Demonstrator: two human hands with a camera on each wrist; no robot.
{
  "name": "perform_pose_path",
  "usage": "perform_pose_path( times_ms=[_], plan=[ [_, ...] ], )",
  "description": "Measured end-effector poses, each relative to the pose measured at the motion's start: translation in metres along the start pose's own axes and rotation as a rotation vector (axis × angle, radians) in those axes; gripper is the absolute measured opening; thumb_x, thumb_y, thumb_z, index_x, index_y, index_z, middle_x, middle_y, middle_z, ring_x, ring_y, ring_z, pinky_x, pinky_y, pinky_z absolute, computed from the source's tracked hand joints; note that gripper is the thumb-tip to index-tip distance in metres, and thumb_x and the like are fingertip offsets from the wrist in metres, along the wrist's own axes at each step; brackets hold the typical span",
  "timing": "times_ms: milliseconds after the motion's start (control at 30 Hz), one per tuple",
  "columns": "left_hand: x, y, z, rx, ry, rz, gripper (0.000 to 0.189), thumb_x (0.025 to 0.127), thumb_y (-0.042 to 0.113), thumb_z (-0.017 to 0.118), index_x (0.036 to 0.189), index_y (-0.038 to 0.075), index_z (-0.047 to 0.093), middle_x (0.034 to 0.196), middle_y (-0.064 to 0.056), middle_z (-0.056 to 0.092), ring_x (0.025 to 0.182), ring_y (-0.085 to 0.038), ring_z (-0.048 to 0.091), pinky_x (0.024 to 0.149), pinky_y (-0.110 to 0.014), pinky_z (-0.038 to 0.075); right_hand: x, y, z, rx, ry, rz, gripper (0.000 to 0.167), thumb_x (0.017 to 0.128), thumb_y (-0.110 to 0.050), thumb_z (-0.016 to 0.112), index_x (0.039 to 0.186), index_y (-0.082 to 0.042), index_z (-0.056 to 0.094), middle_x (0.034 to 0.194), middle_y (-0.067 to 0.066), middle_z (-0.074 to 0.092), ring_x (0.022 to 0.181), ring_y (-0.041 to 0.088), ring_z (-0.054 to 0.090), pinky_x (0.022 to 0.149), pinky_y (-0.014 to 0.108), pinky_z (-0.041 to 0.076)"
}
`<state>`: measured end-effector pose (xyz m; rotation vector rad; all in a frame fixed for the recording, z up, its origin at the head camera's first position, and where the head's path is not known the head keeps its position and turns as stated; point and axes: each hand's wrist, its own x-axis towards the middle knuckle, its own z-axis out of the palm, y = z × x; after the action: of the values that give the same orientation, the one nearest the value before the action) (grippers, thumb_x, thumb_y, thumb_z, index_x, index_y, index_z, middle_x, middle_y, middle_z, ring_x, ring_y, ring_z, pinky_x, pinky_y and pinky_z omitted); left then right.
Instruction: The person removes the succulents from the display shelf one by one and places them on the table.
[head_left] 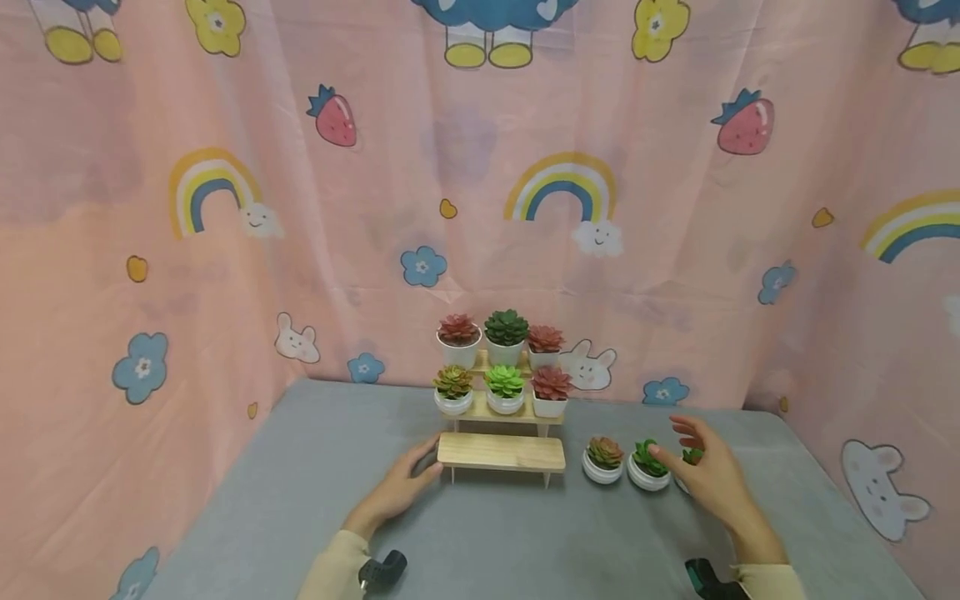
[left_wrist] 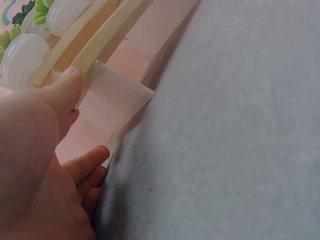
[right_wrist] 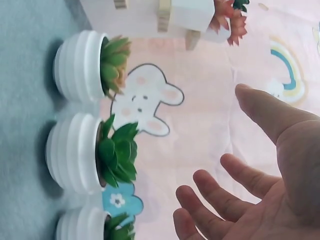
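**Left hand at a wooden stand, right hand spread over potted succulents**

At the lower centre of the head view, the left hand (head_left: pixel 397 489) holds the left end of the front step of a pale wooden three-step stand (head_left: pixel 501 452), its thumb and forefinger on either side of the board. The right hand (head_left: pixel 708 471), at the lower right, is spread, with thumb and fingers apart and holding nothing.

Beneath and beside it is a row of three ribbed white round pots: one with a brown-green succulent (head_left: pixel 603 455), one with a glossy green succulent (head_left: pixel 649 460), and one with a dark green plant (head_left: pixel 692 457) (mostly hidden behind the right hand, though its pot shows at the lower left of the right wrist view).

Six more white-potted succulents stand on the upper steps near the centre, red, dark green and red above, olive-yellow, bright green and red below. A grey tabletop (head_left: pixel 315 467) fills the bottom of the frame; a pink curtain printed with rainbows, rabbits and strawberries (head_left: pixel 390 183) spans the top.
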<state>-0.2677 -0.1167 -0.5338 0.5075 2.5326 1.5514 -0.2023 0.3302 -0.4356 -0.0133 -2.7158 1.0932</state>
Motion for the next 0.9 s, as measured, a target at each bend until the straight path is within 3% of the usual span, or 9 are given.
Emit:
perform_pose_path(
  times_ms=[200,400,733,900],
  plan=[
    [0.002,0.001,0.000,-0.009,-0.009,0.025,0.062,0.104,0.034,0.057,0.158,0.013,0.037,0.163,-0.016,0.036,0.152,-0.044,0.028,0.123,-0.067,0.019,0.005,-0.006,0.010,0.070,-0.010,-0.050,0.064,0.098,-0.029,0.068,0.147,0.004,0.042,0.141,0.036,0.050,0.124,0.051,0.053,0.095,0.063,0.048],
    [0.000,0.003,-0.002,-0.027,-0.003,-0.005,0.061,0.103,0.033,0.058,0.157,0.013,0.038,0.163,-0.016,0.037,0.153,-0.044,0.027,0.123,-0.067,0.018,0.015,-0.016,0.029,0.148,-0.053,-0.108,0.057,0.099,-0.024,0.066,0.146,0.000,0.045,0.146,0.028,0.050,0.126,0.048,0.055,0.096,0.055,0.049],
    [-0.001,0.003,-0.003,-0.012,0.003,0.005,0.061,0.103,0.033,0.059,0.157,0.013,0.038,0.162,-0.017,0.038,0.152,-0.045,0.029,0.122,-0.068,0.018,0.037,-0.035,0.051,0.231,-0.094,-0.160,0.057,0.099,-0.022,0.067,0.147,0.000,0.045,0.145,0.028,0.051,0.128,0.048,0.054,0.101,0.062,0.049],
    [0.000,0.003,-0.002,-0.002,0.001,0.000,0.061,0.103,0.035,0.058,0.157,0.014,0.038,0.162,-0.016,0.038,0.152,-0.044,0.028,0.123,-0.068,0.018,0.046,-0.046,0.057,0.267,-0.145,-0.138,0.061,0.099,-0.025,0.066,0.150,-0.002,0.041,0.148,0.029,0.049,0.131,0.047,0.052,0.104,0.060,0.049]
  ],
)
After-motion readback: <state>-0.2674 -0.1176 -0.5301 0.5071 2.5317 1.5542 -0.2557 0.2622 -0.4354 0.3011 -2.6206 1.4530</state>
